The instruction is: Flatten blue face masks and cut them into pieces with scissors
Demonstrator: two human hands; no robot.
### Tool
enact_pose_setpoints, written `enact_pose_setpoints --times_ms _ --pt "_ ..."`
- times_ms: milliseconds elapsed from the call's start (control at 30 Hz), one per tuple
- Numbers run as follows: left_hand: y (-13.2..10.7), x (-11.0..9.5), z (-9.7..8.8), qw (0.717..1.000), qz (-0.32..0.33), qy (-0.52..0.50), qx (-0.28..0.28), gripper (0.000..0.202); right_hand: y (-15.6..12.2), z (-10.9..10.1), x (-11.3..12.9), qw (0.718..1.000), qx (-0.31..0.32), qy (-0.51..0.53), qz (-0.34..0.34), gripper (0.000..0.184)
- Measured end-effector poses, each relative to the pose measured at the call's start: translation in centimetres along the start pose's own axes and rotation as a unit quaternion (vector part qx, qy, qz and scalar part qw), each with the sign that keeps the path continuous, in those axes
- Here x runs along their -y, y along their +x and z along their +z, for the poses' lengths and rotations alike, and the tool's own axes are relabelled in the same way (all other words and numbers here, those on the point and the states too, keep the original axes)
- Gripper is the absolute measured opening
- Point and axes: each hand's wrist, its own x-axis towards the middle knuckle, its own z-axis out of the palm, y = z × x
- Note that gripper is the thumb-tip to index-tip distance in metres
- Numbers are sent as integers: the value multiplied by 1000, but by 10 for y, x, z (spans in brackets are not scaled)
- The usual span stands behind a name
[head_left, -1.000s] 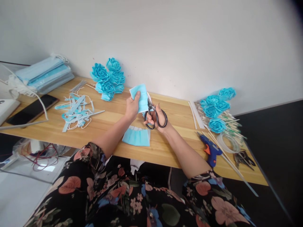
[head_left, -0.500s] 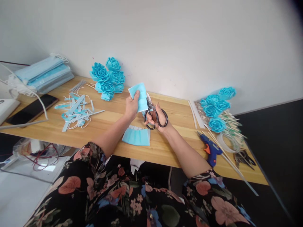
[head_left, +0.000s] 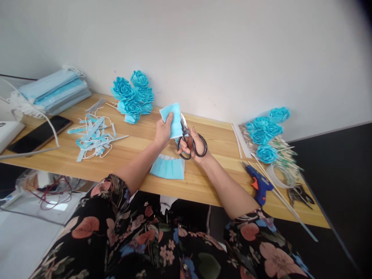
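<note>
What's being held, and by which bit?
The left grip holds a blue sheet by its left side; the right grip holds scissors by their black handles.

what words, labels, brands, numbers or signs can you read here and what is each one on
No text can be read anywhere in this view.
White object at the left edge: a dark mark, too small and cut off to read.
Blue glue gun: any print is too small to make out.
Phone: dark screen, no readable text.
Scissors and held blue piece: no lettering shows.
</note>
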Motion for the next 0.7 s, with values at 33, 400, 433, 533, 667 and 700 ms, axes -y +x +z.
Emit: enact_pose_setpoints --times_ms 33,400,433,533,667,700 --pt "-1 -1 0 1000 -5 0 2 40 0 -1 0 1000 -2 1 -2 59" --pt "-3 6 0 999 -3 6 36 45 2 -2 -3 999 -41 -5 -7 57" --pt "-4 6 1 999 -5 10 36 45 2 -2 -3 999 -45 -5 -10 57" --pt "-5 6 1 999 -2 11 36 44 1 1 -3 998 -53 -9 -22 56" --pt "-6 3 2 999 -5 -1 40 42 0 4 -2 997 -62 -14 -39 56" --pt "-6 1 3 999 -9 -3 42 42 0 4 -2 997 -63 -14 -44 56"
